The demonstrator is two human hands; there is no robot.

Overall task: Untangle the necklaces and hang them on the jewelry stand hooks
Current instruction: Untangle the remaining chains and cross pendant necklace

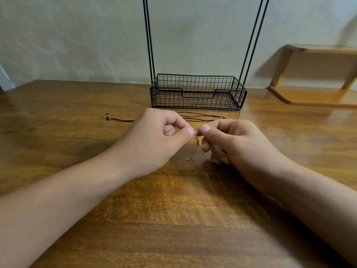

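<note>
Hands meet just above the table (pixel 173 219), thumb tips almost touching, and both pinch the same thin chain (pixel 196 141) at its top. The left hand (pixel 160 136) has thumb pressed to curled fingers on the chain's left side; the right hand (pixel 229 140) does the same from the right, its lower fingers folded under. Something small and pale shows inside the left hand's curl, but I cannot tell what it is.

From the pinch the chain hangs nearly straight down toward the person, so its long axis runs from the thumbs to the table; 1 small end piece dangles at the bottom, close to the wood. Several fine strands seem bunched together there, too thin to count. Both hands are equally near it, since each grips the same point.

A second necklace, the black cord (pixel 201 117), lies flat on the table just beyond the hands, running left to right, with its beaded end (pixel 107 116) well out to the left. Part of it is hidden behind the left hand. It appears to lie apart from the chain.

Beyond the cord stands the stand (pixel 198 91), a black wire basket with 2 pairs of thin uprights rising out of the top of the view. Its hooks are not visible. A wooden shelf (pixel 313 74) sits at the far right.

Judging by this, the chain is being teased open; hanging it means lifting forward and up, over the cord.
</note>
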